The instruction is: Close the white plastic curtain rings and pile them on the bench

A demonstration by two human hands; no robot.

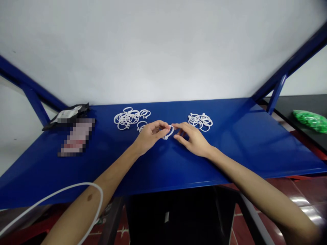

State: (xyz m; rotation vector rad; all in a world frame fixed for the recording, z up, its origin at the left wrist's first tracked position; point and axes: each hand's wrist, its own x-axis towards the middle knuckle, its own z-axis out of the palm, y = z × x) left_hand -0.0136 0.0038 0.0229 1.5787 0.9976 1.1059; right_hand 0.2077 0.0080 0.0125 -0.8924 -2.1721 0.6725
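A white plastic ring [168,132] with a small knob at its lower end is pinched between the thumb and fingertips of my left hand [152,134], just above the blue tabletop. My right hand [191,137] is at the ring's right side, thumb and fingers apart; a fingertip comes close to the ring, and I cannot tell whether it touches. Left of my hands lies a loose pile of similar white rings [127,118]. One more ring [140,126] is partly hidden behind my left hand. A second, smaller pile of rings [200,121] lies beyond my right hand.
The blue table [163,173] stands against a pale wall, between blue slanted frame bars [277,92]. A black package [68,114] and a blurred-out item [78,137] lie at the left. A white cable [63,188] loops across my left forearm. Right sits a green bag [310,119].
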